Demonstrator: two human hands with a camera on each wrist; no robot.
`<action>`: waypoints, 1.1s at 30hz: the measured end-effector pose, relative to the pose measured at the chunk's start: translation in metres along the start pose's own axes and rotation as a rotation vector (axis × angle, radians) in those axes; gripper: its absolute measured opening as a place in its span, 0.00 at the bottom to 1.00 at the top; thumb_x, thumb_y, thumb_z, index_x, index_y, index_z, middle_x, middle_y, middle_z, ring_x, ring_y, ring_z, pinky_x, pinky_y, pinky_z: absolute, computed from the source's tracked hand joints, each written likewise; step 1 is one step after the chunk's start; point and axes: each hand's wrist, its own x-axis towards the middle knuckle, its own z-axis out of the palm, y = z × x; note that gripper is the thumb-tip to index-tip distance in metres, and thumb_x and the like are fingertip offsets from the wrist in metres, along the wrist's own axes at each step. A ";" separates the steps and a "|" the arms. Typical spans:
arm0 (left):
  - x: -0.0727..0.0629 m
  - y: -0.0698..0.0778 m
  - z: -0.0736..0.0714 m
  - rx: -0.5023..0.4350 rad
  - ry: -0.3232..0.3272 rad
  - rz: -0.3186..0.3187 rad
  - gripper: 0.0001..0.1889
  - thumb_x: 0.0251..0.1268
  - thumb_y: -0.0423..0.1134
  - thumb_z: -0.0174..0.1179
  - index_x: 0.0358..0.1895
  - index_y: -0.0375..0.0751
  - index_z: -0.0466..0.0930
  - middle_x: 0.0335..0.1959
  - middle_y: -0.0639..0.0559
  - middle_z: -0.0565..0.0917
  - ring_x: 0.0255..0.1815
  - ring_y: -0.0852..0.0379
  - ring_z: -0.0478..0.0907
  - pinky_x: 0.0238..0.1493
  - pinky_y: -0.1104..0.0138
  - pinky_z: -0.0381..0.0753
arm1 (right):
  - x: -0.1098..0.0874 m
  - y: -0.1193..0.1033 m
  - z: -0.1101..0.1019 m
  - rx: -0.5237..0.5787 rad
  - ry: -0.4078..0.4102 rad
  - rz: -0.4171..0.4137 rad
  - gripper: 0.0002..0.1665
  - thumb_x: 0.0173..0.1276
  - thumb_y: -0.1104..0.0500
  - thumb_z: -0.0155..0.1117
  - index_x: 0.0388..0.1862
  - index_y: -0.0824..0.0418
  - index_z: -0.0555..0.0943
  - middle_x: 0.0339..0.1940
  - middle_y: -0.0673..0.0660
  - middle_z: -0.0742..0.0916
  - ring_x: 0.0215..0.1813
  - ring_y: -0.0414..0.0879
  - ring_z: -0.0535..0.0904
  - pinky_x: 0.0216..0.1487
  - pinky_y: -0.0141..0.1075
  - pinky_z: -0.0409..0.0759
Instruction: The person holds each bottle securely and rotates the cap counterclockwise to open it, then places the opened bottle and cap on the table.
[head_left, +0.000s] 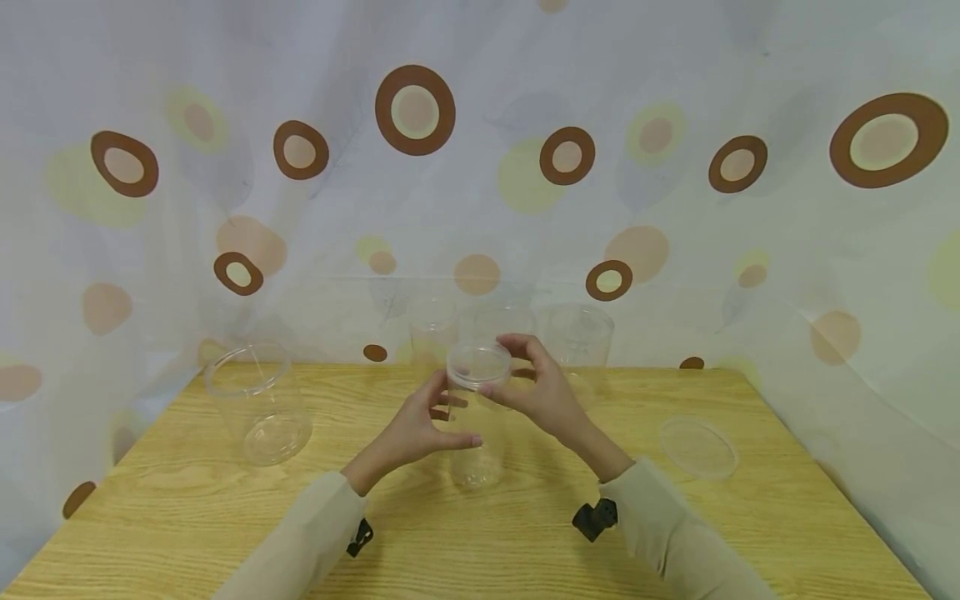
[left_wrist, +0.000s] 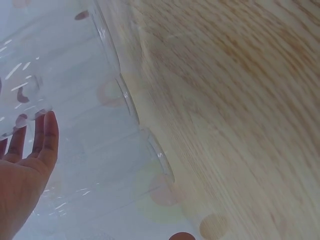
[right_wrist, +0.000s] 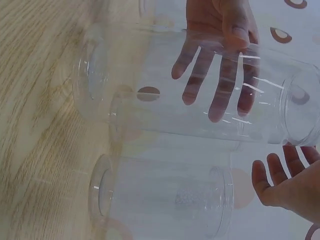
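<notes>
A tall clear plastic jar (head_left: 477, 437) stands upright near the middle of the wooden table, with a clear round lid (head_left: 480, 367) at its top. My left hand (head_left: 412, 429) holds the jar's body from the left, thumb in front and fingers behind. Those fingers (right_wrist: 220, 95) show through the transparent wall in the right wrist view. My right hand (head_left: 543, 396) grips the lid from the right, its thumb at the near edge and fingers round the far side. In the left wrist view, one hand (left_wrist: 30, 165) has its fingertips at the see-through plastic.
Several clear jars, one of them a wide jar (head_left: 588, 337), stand along the table's back edge by the patterned curtain (head_left: 480, 192). At the left is a wide, lidless jar (head_left: 262, 408). A loose flat round lid (head_left: 699, 448) lies on the right of the wooden table (head_left: 480, 558).
</notes>
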 end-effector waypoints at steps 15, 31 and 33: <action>-0.002 0.001 -0.001 0.002 -0.033 -0.006 0.44 0.45 0.39 0.71 0.67 0.54 0.55 0.59 0.49 0.70 0.54 0.48 0.74 0.51 0.49 0.74 | 0.007 0.007 -0.018 0.226 -0.311 -0.017 0.37 0.62 0.57 0.63 0.68 0.54 0.59 0.65 0.59 0.67 0.63 0.50 0.66 0.61 0.52 0.65; -0.002 0.000 -0.001 0.006 0.003 -0.027 0.45 0.44 0.36 0.72 0.67 0.52 0.54 0.60 0.48 0.69 0.55 0.46 0.73 0.52 0.49 0.73 | -0.001 0.002 0.005 -0.002 0.009 -0.020 0.39 0.53 0.59 0.71 0.62 0.58 0.64 0.59 0.62 0.72 0.59 0.51 0.67 0.57 0.55 0.68; -0.002 0.000 -0.002 0.006 0.000 -0.019 0.45 0.44 0.38 0.72 0.67 0.53 0.55 0.60 0.49 0.69 0.54 0.47 0.73 0.52 0.49 0.74 | 0.000 0.003 0.003 0.005 -0.013 -0.027 0.38 0.54 0.59 0.70 0.62 0.57 0.65 0.58 0.60 0.73 0.59 0.50 0.68 0.56 0.53 0.69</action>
